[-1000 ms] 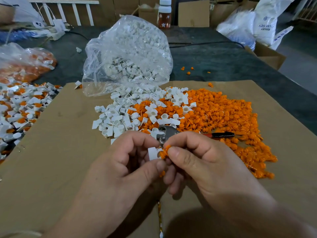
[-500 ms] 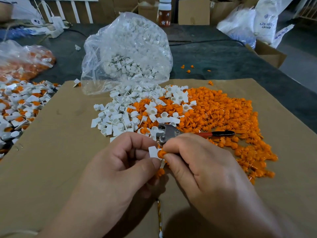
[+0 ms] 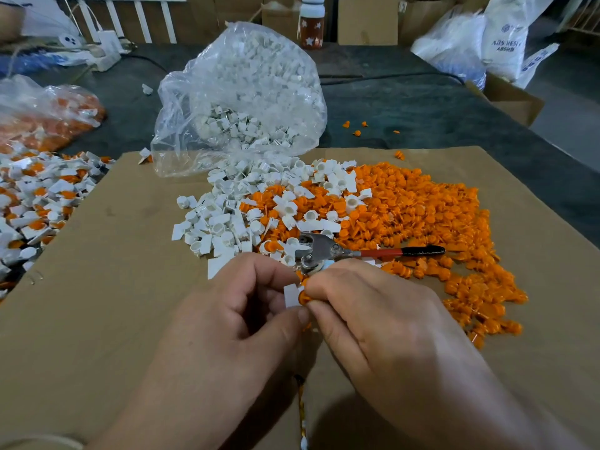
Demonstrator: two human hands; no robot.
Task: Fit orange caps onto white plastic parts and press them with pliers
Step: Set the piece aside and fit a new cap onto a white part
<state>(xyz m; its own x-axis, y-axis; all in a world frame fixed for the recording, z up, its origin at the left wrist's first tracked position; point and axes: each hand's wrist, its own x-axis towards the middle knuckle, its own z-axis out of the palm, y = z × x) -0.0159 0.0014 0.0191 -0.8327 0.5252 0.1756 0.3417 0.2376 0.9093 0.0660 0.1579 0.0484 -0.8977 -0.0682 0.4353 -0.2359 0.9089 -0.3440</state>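
My left grip (image 3: pixel 227 326) pinches the small white plastic part (image 3: pixel 291 295) steady so my right grip (image 3: pixel 383 319), pinching the round orange plastic cap (image 3: pixel 304 297), can seat it.

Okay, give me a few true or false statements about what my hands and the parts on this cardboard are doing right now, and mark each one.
1. The left hand pinches a white part. True.
2. The right hand holds the pliers. False: the pliers lie on the pile beyond the hands, and the right hand pinches an orange cap against the white part.
3. A clear bag of white pieces lies beyond the loose piles. True.
4. The loose orange caps are heaped left of the loose white parts. False: they lie to the right of them on the cardboard.
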